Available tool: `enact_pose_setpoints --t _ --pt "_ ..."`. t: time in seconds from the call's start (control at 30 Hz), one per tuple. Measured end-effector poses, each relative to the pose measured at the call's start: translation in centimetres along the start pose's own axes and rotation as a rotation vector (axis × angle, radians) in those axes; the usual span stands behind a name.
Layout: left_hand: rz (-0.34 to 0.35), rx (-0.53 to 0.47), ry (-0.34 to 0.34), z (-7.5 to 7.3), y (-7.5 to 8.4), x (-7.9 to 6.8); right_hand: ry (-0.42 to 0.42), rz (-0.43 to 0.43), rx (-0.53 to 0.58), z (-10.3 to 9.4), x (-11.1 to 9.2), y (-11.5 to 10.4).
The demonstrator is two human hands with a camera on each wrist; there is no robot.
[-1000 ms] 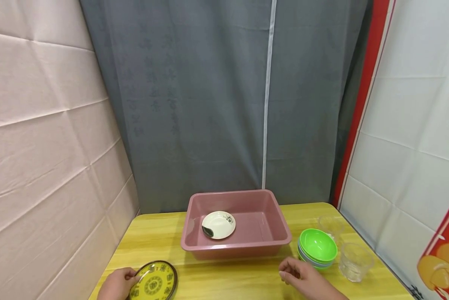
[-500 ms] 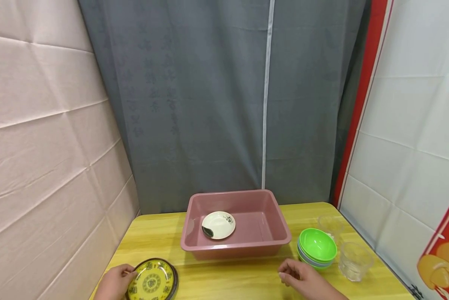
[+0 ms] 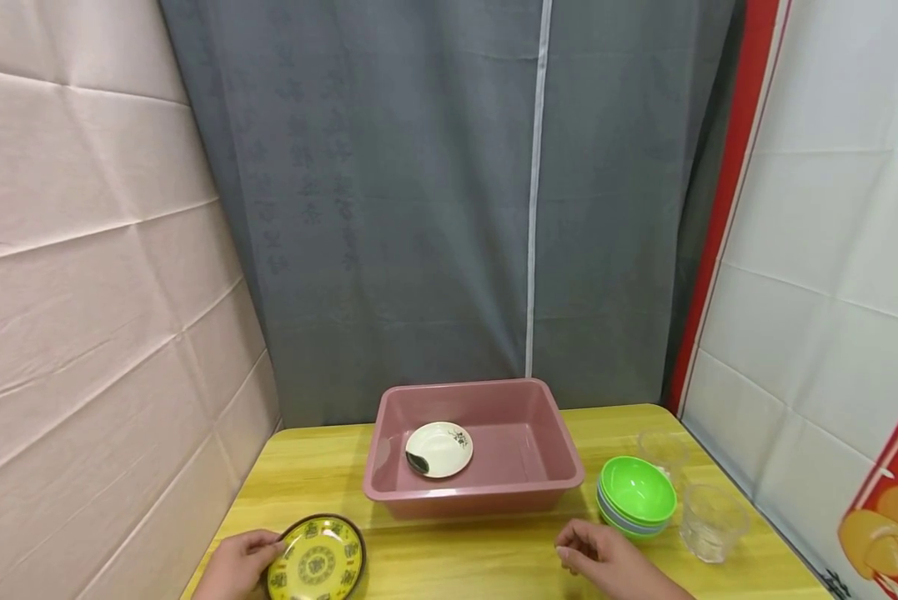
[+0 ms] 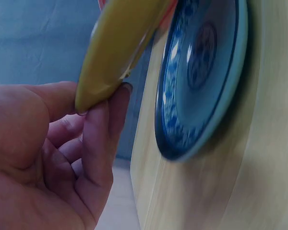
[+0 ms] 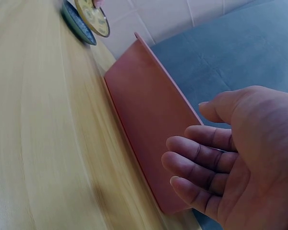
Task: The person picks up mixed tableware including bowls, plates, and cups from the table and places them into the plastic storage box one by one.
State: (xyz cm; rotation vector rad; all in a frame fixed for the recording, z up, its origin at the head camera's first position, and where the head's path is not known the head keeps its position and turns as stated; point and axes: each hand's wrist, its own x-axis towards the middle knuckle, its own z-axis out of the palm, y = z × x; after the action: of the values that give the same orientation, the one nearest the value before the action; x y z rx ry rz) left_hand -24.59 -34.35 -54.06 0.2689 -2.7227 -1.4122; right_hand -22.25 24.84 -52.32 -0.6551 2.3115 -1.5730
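My left hand (image 3: pixel 240 565) pinches the edge of a yellow patterned plate (image 3: pixel 316 560) between thumb and fingers. In the left wrist view that plate is tilted and raised above a blue-and-white plate (image 4: pixel 200 62), which lies on the table. The right wrist view also shows the yellow plate (image 5: pixel 93 18) apart from the lower one. Loosely curled and holding nothing, my right hand (image 3: pixel 606 557) hovers in front of the pink basin (image 3: pixel 479 502). Inside the basin lies a white plate (image 3: pixel 449 448) with a dark leaf design.
Right of the basin stands a stack of bowls with a green bowl (image 3: pixel 639 490) on top. Two clear glasses stand near it, a front glass (image 3: pixel 711 525) and a back glass (image 3: pixel 662 450). Cloth walls enclose the wooden table (image 3: pixel 449 558) at the back and both sides.
My left hand has lifted the yellow plate off the plate beneath and shifted it slightly right. The right hand stays nearly still.
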Motion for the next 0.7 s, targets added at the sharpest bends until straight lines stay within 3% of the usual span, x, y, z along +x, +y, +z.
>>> enact_pose_setpoints --t 0.17,0.5,0.7 --pt "-0.065 -0.166 -0.079 1.3 1.3 -0.7 0.000 -0.008 -0.010 0.1 0.1 0.1" --pt "0.010 -0.210 -0.141 4.5 4.1 -1.3 -0.010 -0.065 -0.015 0.7 0.5 0.1" --pt "0.022 -0.239 -0.200 6.4 6.1 -1.9 -0.017 0.000 -0.012 1.4 1.1 -0.3"
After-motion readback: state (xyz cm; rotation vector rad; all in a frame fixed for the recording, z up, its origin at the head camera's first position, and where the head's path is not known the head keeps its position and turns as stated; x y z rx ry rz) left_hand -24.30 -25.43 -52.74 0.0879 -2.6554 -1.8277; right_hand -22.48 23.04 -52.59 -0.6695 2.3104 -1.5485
